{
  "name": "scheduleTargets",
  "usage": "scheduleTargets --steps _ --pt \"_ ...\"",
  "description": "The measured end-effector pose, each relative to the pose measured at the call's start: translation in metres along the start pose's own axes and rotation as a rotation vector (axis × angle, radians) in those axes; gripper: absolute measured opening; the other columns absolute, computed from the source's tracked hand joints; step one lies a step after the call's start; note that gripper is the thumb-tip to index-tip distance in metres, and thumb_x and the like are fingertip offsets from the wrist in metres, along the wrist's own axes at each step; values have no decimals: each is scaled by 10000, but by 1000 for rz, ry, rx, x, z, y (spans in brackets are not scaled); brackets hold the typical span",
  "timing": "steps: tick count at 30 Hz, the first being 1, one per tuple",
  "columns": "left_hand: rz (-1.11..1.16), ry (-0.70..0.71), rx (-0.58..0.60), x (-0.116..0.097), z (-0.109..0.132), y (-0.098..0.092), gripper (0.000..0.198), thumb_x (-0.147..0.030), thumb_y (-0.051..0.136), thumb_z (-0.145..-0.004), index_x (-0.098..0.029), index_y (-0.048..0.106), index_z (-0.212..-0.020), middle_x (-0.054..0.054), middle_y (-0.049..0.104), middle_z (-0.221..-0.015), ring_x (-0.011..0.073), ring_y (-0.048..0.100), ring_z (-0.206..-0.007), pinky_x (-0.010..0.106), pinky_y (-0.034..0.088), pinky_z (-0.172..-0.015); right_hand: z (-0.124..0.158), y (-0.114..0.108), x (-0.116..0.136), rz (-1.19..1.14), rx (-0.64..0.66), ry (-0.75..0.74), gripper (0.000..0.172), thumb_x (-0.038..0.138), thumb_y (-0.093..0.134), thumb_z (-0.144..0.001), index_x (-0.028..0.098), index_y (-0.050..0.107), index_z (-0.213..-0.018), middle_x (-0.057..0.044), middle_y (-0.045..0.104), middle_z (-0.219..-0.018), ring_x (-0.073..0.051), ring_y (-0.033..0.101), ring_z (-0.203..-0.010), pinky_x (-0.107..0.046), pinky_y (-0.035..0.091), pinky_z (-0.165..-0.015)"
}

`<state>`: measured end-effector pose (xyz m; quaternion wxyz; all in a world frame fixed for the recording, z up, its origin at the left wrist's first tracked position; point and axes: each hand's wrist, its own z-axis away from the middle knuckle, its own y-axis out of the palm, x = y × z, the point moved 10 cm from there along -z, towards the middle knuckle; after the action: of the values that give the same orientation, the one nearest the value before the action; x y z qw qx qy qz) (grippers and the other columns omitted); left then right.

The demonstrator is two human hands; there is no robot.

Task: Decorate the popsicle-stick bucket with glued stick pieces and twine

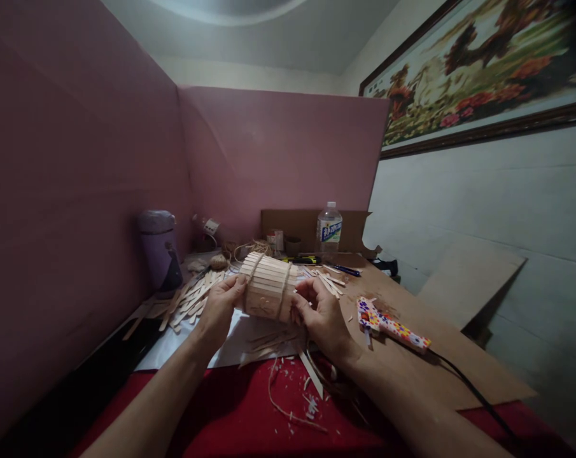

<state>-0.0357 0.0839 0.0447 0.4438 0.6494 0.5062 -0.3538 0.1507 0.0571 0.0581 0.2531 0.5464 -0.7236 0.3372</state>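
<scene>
Between my two hands is a round container made of wooden craft sticks (267,286), lying on its side above the table. Two bands of twine run around it, one near each end. My left hand (226,304) grips its left end, with the thumb on the near side. At the other end my right hand (322,315) is closed on the rim, fingers partly hidden behind it. A loose length of twine (270,388) trails on the red cloth below, among small white scraps. Several loose craft sticks (273,340) lie beneath the container.
A pile of craft sticks (196,299) and a purple flask (160,251) stand left. At right, a flower-patterned glue gun (387,326) with a black cord rests on brown board (440,381). Behind are a clear bottle (329,232), a yellow-black cutter (303,260) and twine (259,248).
</scene>
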Motion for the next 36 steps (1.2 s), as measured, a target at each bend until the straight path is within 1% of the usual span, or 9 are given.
scheduleTargets --steps 2,5,9,16,23,26,32,34,36 --pt "-41 22 -17 -6 1 -1 280 -392 657 -729 -129 705 -812 25 674 -706 130 552 -623 230 426 -626 2 -7 9 148 -53 -70 43 240 528 -839 198 538 -844 -33 601 -785 -180 566 -725 -290 447 -628" --pt "-115 60 -55 -19 2 -3 250 -377 680 -709 -131 702 -746 3 637 -635 104 509 -560 201 389 -538 6 -11 33 286 -87 -260 53 196 503 -858 199 554 -871 -53 585 -855 -200 548 -829 -321 436 -720" --pt "-156 46 -80 -30 0 -1 237 -365 704 -679 -129 694 -708 -14 598 -568 76 454 -477 188 348 -461 9 3 53 297 26 -429 165 123 487 -848 212 598 -931 -58 552 -940 -203 515 -907 -340 418 -792" --pt "-168 -47 -71 -35 -11 6 305 -399 731 -621 -111 674 -705 23 632 -606 113 521 -528 207 384 -482 -7 14 59 439 121 -429 114 171 520 -860 206 625 -886 -48 597 -901 -214 498 -886 -350 370 -793" --pt "-199 -103 -35 -32 -24 11 333 -413 718 -617 -101 662 -720 23 613 -599 101 501 -497 202 359 -456 -31 26 69 576 335 -433 150 92 556 -798 183 624 -897 -44 602 -889 -180 516 -816 -287 358 -727" --pt "-201 -122 -11 -29 -29 14 331 -409 718 -607 -100 661 -710 21 612 -587 97 496 -486 201 354 -455 -35 35 73 664 422 -477 111 99 530 -806 177 609 -818 -42 581 -871 -168 505 -787 -265 351 -693" --pt "-159 -103 -7 -24 -41 15 302 -384 735 -582 -101 662 -658 15 607 -558 90 490 -479 194 349 -459 -35 54 75 939 483 -561 122 76 482 -779 126 581 -829 -107 603 -866 -212 499 -774 -319 346 -696" --pt "-147 -93 -14 -23 -42 12 304 -383 743 -574 -100 667 -657 14 608 -556 86 487 -479 190 345 -457 -36 55 75 905 483 -554 115 71 473 -757 125 563 -806 -115 599 -841 -212 494 -751 -329 350 -689" --pt "-126 -96 -42 -20 -42 6 308 -384 748 -564 -102 671 -657 14 611 -554 86 488 -479 188 346 -454 -46 44 74 697 411 -451 100 75 457 -753 144 528 -765 -87 579 -791 -189 491 -722 -312 363 -665"
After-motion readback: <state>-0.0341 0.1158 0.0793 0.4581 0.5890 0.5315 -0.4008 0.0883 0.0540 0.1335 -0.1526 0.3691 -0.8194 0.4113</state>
